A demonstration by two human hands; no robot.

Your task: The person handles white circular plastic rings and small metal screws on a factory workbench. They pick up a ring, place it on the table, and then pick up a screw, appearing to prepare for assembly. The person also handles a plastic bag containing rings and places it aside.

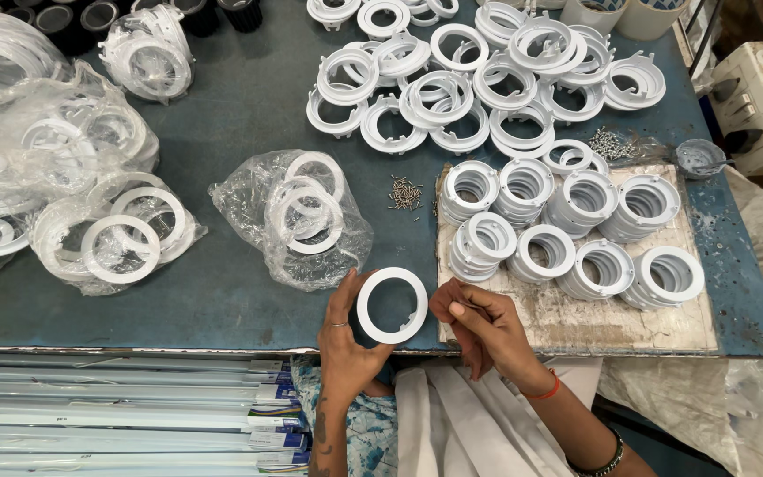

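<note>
On the far left of the blue-grey table (pixel 222 291), clear plastic bags (pixel 90 203) bulge with flat white rings, and another opened bag (pixel 298 221) lies nearer the middle. The left hand (pixel 346 340) has its fingers curled around the rim of a single flat white ring (pixel 391 305), held at the table's near edge. The right hand (pixel 483 327) hangs just beside it, fingers drawn loosely together, seemingly empty. It looks like the ring is being readied for fitting; a screw from the small pile of screws (pixel 405 193) would need careful fingertips. To the right, stacked ring housings (pixel 576 230) stand on a worn board (pixel 611 327). Long boxes (pixel 117 415) lie below the table.
</note>
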